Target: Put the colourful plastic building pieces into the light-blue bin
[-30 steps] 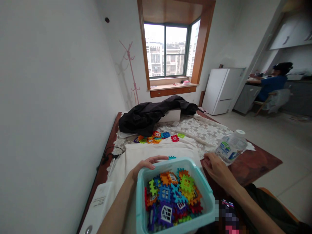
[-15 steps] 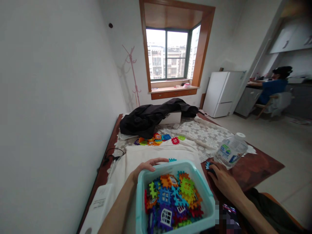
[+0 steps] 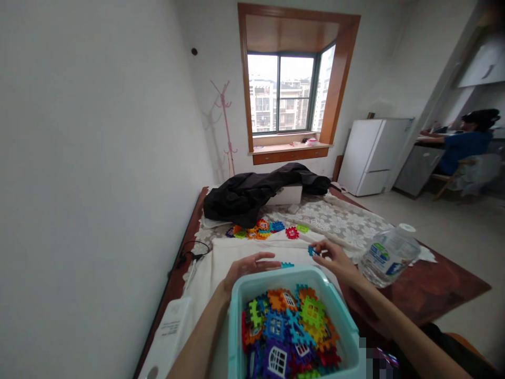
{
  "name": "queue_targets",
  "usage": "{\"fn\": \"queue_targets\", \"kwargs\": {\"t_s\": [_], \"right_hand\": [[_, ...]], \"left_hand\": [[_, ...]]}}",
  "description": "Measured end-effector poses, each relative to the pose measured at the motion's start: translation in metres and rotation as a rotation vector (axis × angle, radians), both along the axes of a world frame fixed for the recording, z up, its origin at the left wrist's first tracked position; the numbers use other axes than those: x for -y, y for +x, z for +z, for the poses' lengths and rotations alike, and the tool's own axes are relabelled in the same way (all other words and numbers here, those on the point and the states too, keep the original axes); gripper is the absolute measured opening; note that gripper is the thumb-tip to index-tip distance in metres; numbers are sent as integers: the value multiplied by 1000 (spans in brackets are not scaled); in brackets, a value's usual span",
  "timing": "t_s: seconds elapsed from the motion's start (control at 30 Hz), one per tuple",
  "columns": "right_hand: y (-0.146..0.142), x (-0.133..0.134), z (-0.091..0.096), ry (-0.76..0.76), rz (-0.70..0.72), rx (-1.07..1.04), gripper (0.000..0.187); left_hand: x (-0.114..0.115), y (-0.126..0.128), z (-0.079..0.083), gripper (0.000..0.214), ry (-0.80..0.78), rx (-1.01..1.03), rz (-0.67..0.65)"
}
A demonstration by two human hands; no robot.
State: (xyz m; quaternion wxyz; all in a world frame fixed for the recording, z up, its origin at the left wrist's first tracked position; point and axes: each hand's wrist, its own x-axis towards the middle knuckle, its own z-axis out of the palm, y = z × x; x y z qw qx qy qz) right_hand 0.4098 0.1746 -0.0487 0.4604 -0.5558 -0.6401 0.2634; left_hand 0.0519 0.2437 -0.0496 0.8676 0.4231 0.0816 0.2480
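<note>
A light teal plastic bin (image 3: 235,326) stands close in front of me, filled with colourful interlocking plastic building pieces (image 3: 275,325). My right hand (image 3: 335,261) is past the bin's far right corner, its fingers closed on a small blue building piece (image 3: 312,251) above the white cloth. Behind the bin's far left corner is my left hand (image 3: 249,267), fingers stretched out and holding nothing. A teal building piece (image 3: 287,265) shows just over the bin's far rim, near my left fingertips; its lower part is hidden.
Several more building pieces (image 3: 262,227) lie farther back on the table, by a black cloth (image 3: 252,192). At right stands a clear plastic bottle (image 3: 389,256). A white device (image 3: 168,337) lies at left. A person in blue (image 3: 465,145) sits far right.
My right hand has moved left and away from me, from beside the bottle to over the white cloth, carrying the blue piece. My left hand has lifted off the bin's rim.
</note>
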Motion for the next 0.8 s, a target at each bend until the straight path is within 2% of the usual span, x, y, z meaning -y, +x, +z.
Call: {"fn": "queue_targets", "kwargs": {"t_s": [0.07, 0.17, 0.23, 0.33, 0.4, 0.47, 0.6, 0.7, 0.8], "right_hand": [[-4, -45, 9, 49, -57, 68, 31], [-10, -105, 10, 44, -202, 327, 32], [-18, -129, -2, 21, -217, 392, 39], [-33, -140, -30, 25, -218, 536, 55], [-39, -138, -47, 44, -227, 662, 55], [-40, -136, -57, 48, -230, 689, 46], [-33, -135, -62, 31, -312, 637, 40], [-32, -135, -59, 28, -372, 648, 41], [-31, -137, -59, 42, -342, 623, 43]], "left_hand": [[-5, 3, -1, 54, 34, -81, 203], [-13, 6, -3, 47, 273, -420, 658], [-17, 4, -6, 42, 440, -609, 890], [-19, -4, -11, 36, 605, -764, 1076], [-20, -10, -13, 39, 707, -864, 1150], [-25, -13, -15, 43, 784, -962, 1188], [-52, -11, -13, 55, 880, -1220, 1190], [-80, -1, -11, 81, 890, -1429, 1123], [-96, 12, -12, 112, 885, -1556, 1034]]}}
